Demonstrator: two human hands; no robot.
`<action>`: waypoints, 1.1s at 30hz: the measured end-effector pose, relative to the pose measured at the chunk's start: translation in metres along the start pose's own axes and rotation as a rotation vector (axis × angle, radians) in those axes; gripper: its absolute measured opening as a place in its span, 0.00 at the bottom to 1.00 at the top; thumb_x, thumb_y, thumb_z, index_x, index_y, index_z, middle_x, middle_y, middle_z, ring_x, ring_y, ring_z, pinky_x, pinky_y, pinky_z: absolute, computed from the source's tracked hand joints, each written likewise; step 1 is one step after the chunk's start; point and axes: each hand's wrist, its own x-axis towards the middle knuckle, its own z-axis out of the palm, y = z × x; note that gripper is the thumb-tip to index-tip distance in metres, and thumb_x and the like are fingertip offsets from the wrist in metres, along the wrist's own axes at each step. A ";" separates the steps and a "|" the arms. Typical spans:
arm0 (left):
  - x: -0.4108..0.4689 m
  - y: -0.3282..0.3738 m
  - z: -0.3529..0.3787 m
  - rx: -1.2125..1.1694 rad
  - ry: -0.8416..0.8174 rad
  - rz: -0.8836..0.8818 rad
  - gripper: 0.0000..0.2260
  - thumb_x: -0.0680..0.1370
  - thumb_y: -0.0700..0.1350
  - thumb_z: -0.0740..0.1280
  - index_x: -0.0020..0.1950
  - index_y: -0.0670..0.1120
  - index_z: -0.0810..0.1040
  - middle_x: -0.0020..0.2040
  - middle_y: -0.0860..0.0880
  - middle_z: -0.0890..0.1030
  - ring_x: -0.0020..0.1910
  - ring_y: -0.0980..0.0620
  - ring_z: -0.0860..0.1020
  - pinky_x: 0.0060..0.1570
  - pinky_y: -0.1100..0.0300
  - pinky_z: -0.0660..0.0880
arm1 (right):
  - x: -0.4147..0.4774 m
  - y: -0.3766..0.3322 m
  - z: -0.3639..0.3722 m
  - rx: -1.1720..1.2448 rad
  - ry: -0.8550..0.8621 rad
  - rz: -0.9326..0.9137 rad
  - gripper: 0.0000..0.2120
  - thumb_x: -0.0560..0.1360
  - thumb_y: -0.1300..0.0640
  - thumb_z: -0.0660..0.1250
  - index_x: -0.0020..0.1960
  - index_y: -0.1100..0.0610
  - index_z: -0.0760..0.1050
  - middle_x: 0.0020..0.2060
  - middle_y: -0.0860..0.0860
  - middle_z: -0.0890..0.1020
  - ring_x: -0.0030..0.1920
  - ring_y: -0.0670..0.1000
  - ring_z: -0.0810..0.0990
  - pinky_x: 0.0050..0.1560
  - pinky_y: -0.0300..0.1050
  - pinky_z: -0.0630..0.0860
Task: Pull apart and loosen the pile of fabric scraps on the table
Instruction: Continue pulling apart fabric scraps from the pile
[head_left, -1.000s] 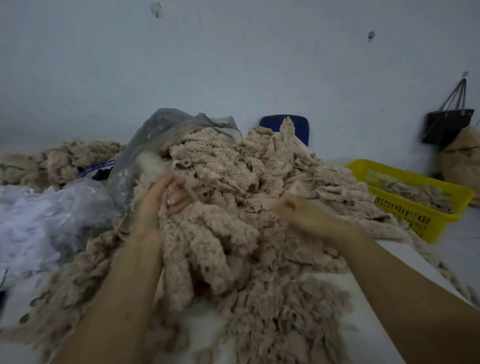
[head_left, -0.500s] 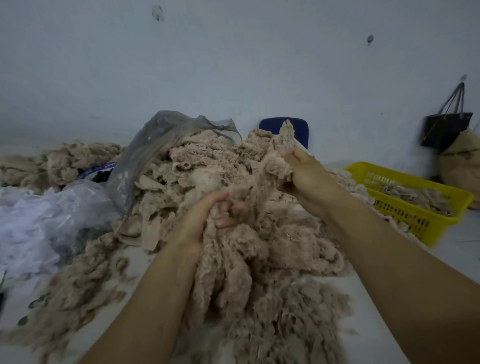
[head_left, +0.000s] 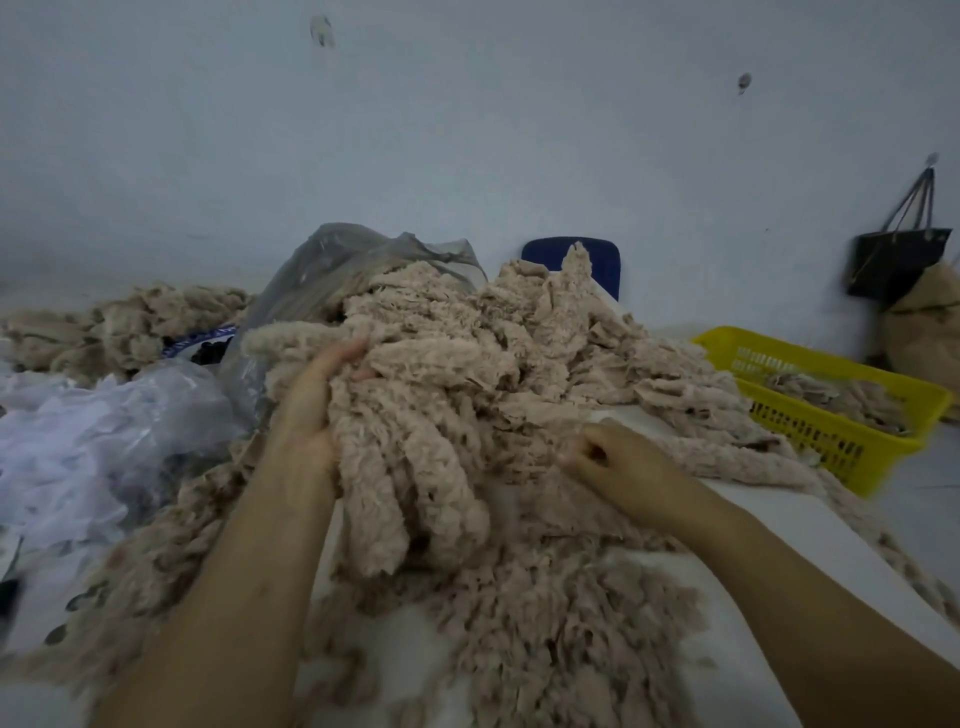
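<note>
Both hands have dropped from the raised clump. The left hand, grip apart, presses the flank of the pile of fabric scraps mid-tabletop. The right hand pinches a tuft at its near edge. Bare tabletop lies right, before the yellow basket; plastic bags crowd left.

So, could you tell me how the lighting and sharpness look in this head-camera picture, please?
Head view: dim, flat, bluish light, with no glare or hard shadows. In the head view's centre, the pile of fabric scraps is fairly sharp. At its right edge, the yellow basket looks smeared. The wide-angle lens stretches the head view's borders.
</note>
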 end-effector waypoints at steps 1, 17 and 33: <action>0.002 0.003 -0.001 0.033 0.016 0.022 0.05 0.73 0.43 0.70 0.44 0.42 0.83 0.42 0.46 0.81 0.45 0.49 0.81 0.56 0.55 0.78 | 0.000 0.007 0.001 -0.113 -0.091 0.022 0.14 0.77 0.37 0.63 0.45 0.48 0.74 0.48 0.46 0.73 0.49 0.45 0.72 0.51 0.45 0.73; -0.004 -0.065 0.046 0.458 -0.081 -0.059 0.29 0.63 0.60 0.78 0.58 0.44 0.83 0.53 0.44 0.85 0.53 0.46 0.83 0.53 0.51 0.80 | 0.057 -0.090 -0.065 0.719 0.211 -0.008 0.09 0.81 0.49 0.63 0.51 0.52 0.80 0.53 0.54 0.83 0.56 0.55 0.81 0.64 0.58 0.75; 0.016 -0.009 0.068 0.155 -0.041 0.035 0.15 0.78 0.46 0.62 0.55 0.37 0.81 0.57 0.37 0.81 0.53 0.40 0.81 0.49 0.49 0.80 | 0.020 -0.035 0.005 0.437 0.166 0.127 0.07 0.82 0.53 0.58 0.54 0.43 0.72 0.39 0.39 0.74 0.39 0.37 0.74 0.32 0.31 0.65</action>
